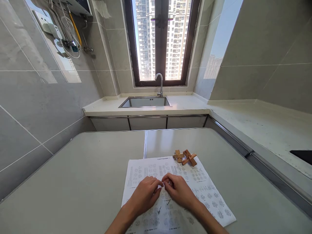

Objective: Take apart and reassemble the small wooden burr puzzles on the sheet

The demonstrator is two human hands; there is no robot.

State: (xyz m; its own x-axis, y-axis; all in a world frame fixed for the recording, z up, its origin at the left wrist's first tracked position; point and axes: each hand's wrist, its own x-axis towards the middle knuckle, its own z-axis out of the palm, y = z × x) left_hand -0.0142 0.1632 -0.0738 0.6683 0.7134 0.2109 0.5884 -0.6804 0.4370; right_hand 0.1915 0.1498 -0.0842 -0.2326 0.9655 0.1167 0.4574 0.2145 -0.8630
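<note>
A large printed paper sheet (209,201) with rows of small puzzle-like diagrams lies on the table. Above its middle, my left hand (148,191) and my right hand (179,190) come together with their fingertips nearly touching. Both hands are closed, fingers curled in towards the thumbs. Whatever may be between the fingertips is too small or hidden to make out. At the sheet's far right corner sit two wooden pieces made of crossed sticks: a lighter wooden cross (178,156) and, beside it, a darker wooden cross (189,158).
The pale table (73,188) has a seam down its far half. Beyond it, a white counter (187,102) holds a sink (146,102) with a faucet (161,85) under a window. Another counter (275,123) runs along the right, with a dark cut-out (302,156).
</note>
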